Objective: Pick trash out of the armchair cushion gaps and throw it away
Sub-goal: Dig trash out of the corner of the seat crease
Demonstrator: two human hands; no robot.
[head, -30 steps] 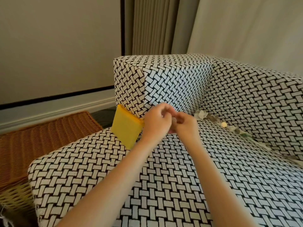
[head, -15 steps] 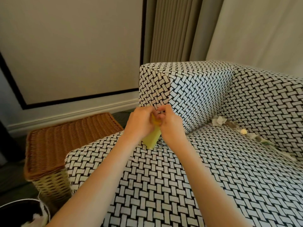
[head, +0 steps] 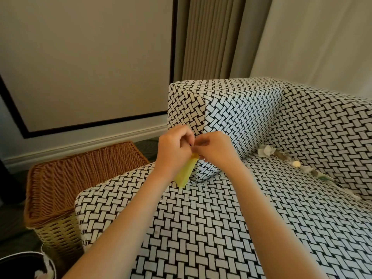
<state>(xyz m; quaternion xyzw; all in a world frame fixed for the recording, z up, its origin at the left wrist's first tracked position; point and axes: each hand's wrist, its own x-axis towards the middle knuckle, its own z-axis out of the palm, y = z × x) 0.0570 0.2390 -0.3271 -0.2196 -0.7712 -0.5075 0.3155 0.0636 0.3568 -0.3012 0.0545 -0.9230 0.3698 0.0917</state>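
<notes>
Pulled out of the gap by the armrest (head: 231, 117) since before, the yellow sheet (head: 185, 173) hangs at frame centre, its top pinched by the left hand (head: 175, 148) and right hand (head: 215, 150). Best to keep one firm grip and carry it to the bin (head: 24, 254), lower left.

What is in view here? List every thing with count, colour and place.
armchair: one, black-and-white weave, centre and right.
yellow card: one, yellow, held above the seat by the armrest.
trash scraps: several, whitish and greenish, along the gap at the backrest.
wicker basket: one, brown, left of the armchair.
bin: one, dark, pale rim, bottom left corner.
curtain: one, beige, behind the armchair.
hands: two; left hand and right hand pinch the card's top end.
</notes>
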